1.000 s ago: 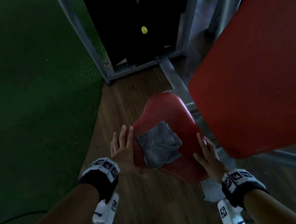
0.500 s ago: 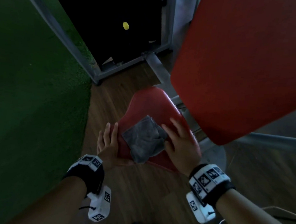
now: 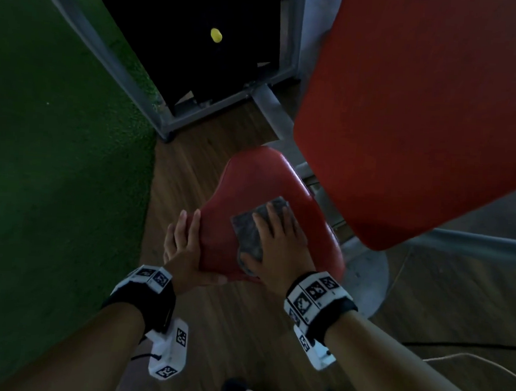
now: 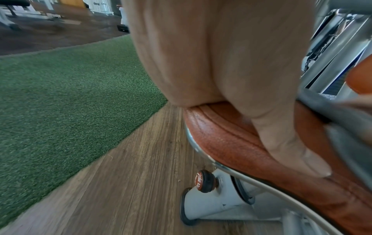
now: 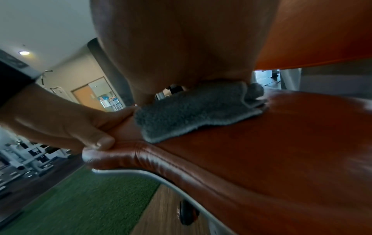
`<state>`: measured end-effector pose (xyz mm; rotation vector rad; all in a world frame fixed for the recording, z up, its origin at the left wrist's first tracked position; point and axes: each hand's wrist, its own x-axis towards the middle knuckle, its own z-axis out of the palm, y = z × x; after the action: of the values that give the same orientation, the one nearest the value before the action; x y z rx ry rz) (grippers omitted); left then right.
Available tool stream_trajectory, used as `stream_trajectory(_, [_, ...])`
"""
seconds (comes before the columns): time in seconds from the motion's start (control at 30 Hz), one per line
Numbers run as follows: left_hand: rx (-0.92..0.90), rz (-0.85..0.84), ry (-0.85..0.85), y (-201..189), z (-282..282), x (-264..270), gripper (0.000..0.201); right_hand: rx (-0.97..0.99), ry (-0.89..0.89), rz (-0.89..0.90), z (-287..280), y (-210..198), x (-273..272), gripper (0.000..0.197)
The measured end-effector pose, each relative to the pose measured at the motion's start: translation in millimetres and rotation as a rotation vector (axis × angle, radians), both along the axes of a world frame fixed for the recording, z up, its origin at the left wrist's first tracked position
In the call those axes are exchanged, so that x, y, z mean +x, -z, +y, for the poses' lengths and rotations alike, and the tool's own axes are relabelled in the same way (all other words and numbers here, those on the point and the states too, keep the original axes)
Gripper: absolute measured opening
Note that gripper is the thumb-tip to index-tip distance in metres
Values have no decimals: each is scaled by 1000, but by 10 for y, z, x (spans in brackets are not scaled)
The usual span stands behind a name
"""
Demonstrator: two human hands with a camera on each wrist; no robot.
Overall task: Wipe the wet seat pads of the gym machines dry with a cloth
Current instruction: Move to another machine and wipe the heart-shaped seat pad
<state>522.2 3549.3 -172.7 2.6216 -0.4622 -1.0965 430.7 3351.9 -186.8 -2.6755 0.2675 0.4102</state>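
Right hand (image 3: 281,245) lies flat on the cloth (image 3: 250,231); left hand (image 3: 187,248) clasps the seat pad (image 3: 252,177), whose long axis runs toward the frame's top.

A gym: padded machine seat (image 3: 251,189), turf (image 3: 57,152).

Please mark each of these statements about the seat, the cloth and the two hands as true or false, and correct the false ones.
1. The right hand lies flat on the grey cloth. True.
2. The cloth lies on the green turf. False: it lies on the red seat pad.
3. The left hand holds the near left edge of the seat pad. True.
4. The left hand touches the cloth. False: it is beside the cloth, on bare pad.
5. The large red back pad is covered by the cloth. False: no cloth is on it.
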Motion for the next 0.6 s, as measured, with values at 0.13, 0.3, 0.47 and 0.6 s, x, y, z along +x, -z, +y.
stream_trajectory(0.13, [6, 34, 8, -26, -3, 18, 151, -7, 69, -2, -100, 13, -304, 79])
stream_trajectory(0.3, [13, 40, -4, -32, -27, 20, 152, -37, 96, -93, -200, 89, -691, 74])
stream_trajectory(0.47, [14, 33, 2, -2, -27, 21, 152, -31, 99, -108, -244, 174, -756, 79])
stream_trajectory(0.6, [16, 22, -6, 5, -37, 11, 153, 59, 199, -209, -290, 211, -696, 62])
